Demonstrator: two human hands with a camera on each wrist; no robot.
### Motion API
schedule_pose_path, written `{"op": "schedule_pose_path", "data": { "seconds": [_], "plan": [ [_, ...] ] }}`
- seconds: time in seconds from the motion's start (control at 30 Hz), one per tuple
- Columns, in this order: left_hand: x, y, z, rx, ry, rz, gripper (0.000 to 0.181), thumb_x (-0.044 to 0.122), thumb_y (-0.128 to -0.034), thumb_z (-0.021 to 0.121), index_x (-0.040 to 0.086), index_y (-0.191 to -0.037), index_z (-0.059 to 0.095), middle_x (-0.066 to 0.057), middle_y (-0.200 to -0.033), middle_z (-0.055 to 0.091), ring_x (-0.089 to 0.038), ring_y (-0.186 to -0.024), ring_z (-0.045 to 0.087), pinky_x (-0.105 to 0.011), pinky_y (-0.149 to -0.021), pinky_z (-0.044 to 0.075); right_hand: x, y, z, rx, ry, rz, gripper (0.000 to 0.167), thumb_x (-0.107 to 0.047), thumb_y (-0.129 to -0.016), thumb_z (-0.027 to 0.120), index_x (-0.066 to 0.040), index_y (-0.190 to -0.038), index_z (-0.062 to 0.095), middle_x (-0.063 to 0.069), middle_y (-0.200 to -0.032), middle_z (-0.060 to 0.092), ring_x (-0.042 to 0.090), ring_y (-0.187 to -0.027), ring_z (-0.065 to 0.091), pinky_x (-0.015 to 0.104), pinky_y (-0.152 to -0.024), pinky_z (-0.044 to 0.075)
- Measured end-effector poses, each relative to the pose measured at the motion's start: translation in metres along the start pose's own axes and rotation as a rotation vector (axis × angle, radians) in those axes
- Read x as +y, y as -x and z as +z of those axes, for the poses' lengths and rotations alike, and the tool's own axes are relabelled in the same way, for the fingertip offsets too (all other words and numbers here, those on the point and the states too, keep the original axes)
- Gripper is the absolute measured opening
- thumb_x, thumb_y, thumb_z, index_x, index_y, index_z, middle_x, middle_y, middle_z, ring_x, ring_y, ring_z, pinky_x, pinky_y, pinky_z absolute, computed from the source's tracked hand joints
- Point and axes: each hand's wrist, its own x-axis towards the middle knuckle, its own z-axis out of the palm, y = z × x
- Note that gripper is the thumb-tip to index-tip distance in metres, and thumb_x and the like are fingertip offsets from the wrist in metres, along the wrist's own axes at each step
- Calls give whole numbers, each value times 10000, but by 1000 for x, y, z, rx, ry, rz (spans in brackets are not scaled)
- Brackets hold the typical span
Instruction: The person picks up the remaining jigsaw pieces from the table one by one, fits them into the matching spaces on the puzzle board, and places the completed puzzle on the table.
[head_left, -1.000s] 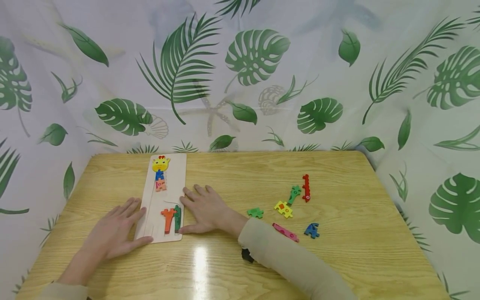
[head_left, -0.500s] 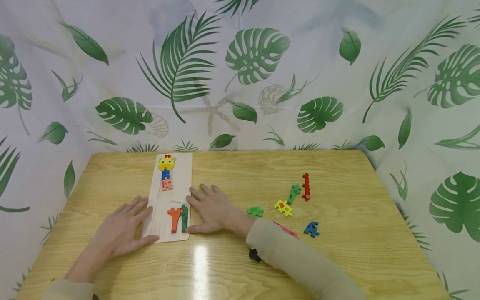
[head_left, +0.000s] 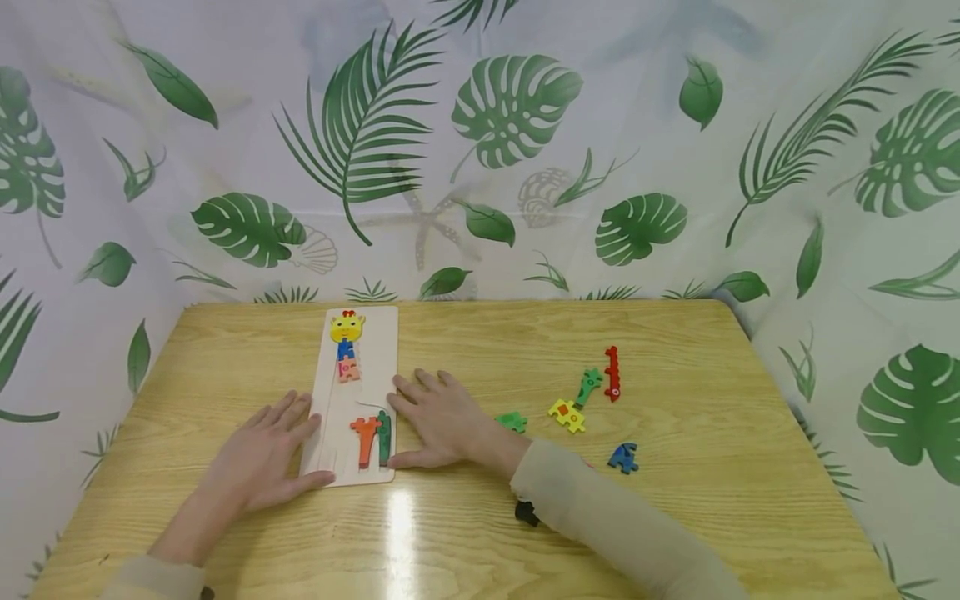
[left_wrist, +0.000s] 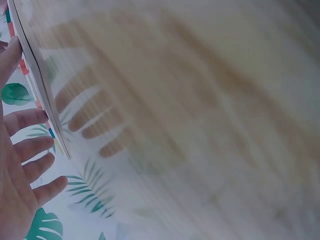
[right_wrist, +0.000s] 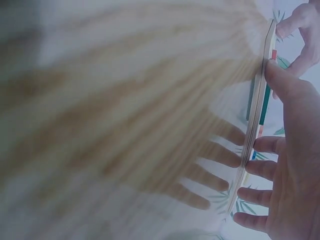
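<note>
A pale wooden puzzle board [head_left: 381,358] lies flat on the left half of the table. At its top is a yellow giraffe-head piece [head_left: 347,327], with a blue piece [head_left: 345,350] and a salmon-pink piece [head_left: 348,370] below. Lower down sit an orange piece [head_left: 365,437] and a dark green piece [head_left: 385,437]. My left hand [head_left: 266,454] touches the board's left edge, fingers extended, thumb at the lower left corner. Along the right edge rests my right hand [head_left: 442,421], fingers spread. Both wrist views show the board's thin edge beside the fingers.
Loose puzzle pieces lie to the right: a yellow one [head_left: 567,416], a green one [head_left: 589,387], a red one [head_left: 613,374], a blue one [head_left: 623,458] and another green one [head_left: 512,422]. A black piece [head_left: 527,512] is partly under the right sleeve [head_left: 600,508]. Leaf-patterned cloth hangs behind the table.
The board with its pieces has slid to the right across the table, both hands moving along with it. The right sleeve now covers nearly all of a pink piece; the black piece has shifted right too.
</note>
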Motion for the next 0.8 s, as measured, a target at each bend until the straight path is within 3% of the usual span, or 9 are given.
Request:
{"op": "schedule_pose_path", "data": {
  "seconds": [0.8],
  "plan": [
    [31,-9,-4,17,-56,52,875,753,-920,606,46,-1434,641,-229,-1598,516,-426,-1510,475,-607,-1198,457,16,27,9,-11,-30,20,1009,-898,-918,362,-238,-1679,298,27,-1779,242,343,-1623,300,580,-1301,326]
  ]
}}
